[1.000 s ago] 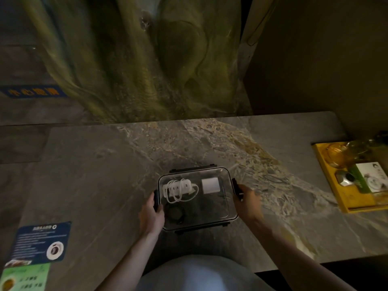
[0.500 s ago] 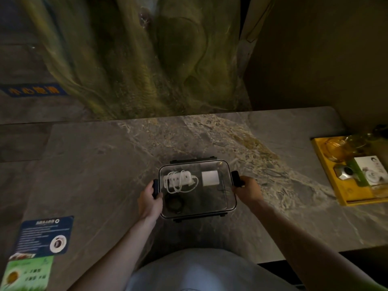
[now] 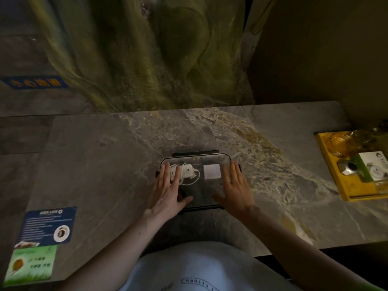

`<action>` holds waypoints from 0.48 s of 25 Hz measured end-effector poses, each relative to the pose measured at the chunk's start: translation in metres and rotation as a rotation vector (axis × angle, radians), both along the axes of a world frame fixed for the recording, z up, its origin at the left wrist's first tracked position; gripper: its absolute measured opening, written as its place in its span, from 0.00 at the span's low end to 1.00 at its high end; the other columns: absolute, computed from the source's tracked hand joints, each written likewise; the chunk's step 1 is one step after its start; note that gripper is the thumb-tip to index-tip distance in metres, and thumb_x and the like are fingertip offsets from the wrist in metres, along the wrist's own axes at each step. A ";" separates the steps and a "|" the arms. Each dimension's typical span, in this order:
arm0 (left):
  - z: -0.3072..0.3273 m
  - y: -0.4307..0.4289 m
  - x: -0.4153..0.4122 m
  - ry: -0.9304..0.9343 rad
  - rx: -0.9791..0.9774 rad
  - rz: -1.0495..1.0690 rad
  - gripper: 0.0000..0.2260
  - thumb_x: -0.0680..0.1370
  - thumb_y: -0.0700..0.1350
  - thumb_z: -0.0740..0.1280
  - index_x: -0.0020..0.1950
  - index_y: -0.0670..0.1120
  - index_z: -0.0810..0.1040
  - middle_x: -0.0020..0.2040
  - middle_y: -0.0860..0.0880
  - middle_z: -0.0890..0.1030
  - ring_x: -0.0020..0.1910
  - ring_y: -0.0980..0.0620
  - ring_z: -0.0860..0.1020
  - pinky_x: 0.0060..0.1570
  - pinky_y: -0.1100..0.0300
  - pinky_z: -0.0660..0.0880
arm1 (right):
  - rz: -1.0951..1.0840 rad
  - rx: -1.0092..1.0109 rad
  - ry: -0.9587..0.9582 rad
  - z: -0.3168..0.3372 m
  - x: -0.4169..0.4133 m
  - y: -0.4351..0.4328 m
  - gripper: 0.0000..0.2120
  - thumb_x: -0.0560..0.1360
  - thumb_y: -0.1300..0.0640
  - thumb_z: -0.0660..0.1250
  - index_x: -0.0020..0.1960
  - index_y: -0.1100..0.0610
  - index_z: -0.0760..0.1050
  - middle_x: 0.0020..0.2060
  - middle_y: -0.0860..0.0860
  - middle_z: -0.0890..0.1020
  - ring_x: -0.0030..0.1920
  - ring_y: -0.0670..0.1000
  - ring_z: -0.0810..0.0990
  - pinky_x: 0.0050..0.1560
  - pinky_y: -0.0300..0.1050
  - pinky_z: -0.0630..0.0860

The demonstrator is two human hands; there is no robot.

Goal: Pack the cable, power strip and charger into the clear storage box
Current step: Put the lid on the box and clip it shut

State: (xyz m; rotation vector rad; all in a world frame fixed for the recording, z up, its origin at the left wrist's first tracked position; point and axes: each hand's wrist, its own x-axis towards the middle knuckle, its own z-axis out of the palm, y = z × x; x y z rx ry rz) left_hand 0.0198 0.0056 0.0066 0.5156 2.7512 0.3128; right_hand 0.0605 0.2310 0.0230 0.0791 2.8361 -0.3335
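We see a grey veined stone surface (image 3: 94, 164) in dim light, backed by a greenish, rock-like sculpted wall (image 3: 147, 59). A plain dark panel (image 3: 315, 59) stands at the right, above a yellow tray (image 3: 354, 189).

We see the clear storage box (image 3: 212, 158) resting flat on the table (image 3: 105, 164), about midway along the near edge and a little in from it. It is a rounded rectangle with black latches (image 3: 195, 152) on its sides, and its clear lid (image 3: 201, 194) is on. Through the lid, at the far left, lies the white power strip (image 3: 186, 169) with a white cable (image 3: 194, 181) looped by it. The square white charger (image 3: 211, 171) lies flat just beside them, toward the far right.
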 end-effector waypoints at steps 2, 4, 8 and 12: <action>-0.003 -0.001 0.000 -0.043 -0.068 -0.007 0.48 0.72 0.69 0.60 0.77 0.48 0.36 0.76 0.37 0.34 0.72 0.43 0.29 0.74 0.46 0.38 | -0.019 -0.007 -0.057 -0.003 -0.002 -0.001 0.53 0.71 0.36 0.67 0.78 0.58 0.37 0.77 0.62 0.39 0.77 0.62 0.37 0.73 0.52 0.38; -0.005 -0.003 0.000 -0.076 -0.094 0.003 0.49 0.70 0.71 0.59 0.77 0.49 0.36 0.76 0.36 0.34 0.72 0.41 0.28 0.72 0.46 0.34 | -0.026 -0.022 -0.103 -0.004 -0.002 0.000 0.55 0.70 0.34 0.67 0.78 0.56 0.34 0.76 0.63 0.36 0.76 0.62 0.34 0.74 0.53 0.38; -0.005 -0.003 -0.001 -0.115 -0.104 -0.011 0.49 0.68 0.74 0.59 0.76 0.56 0.34 0.75 0.38 0.30 0.73 0.38 0.29 0.72 0.43 0.35 | -0.036 -0.040 -0.118 -0.006 -0.004 0.000 0.59 0.67 0.30 0.67 0.77 0.55 0.32 0.76 0.64 0.35 0.76 0.63 0.33 0.75 0.55 0.38; -0.010 -0.005 -0.001 -0.179 -0.042 0.004 0.47 0.68 0.73 0.61 0.74 0.63 0.32 0.73 0.41 0.24 0.71 0.37 0.26 0.72 0.41 0.39 | -0.057 -0.076 -0.143 -0.011 -0.006 0.000 0.61 0.65 0.30 0.69 0.77 0.55 0.32 0.75 0.65 0.35 0.76 0.64 0.33 0.75 0.58 0.37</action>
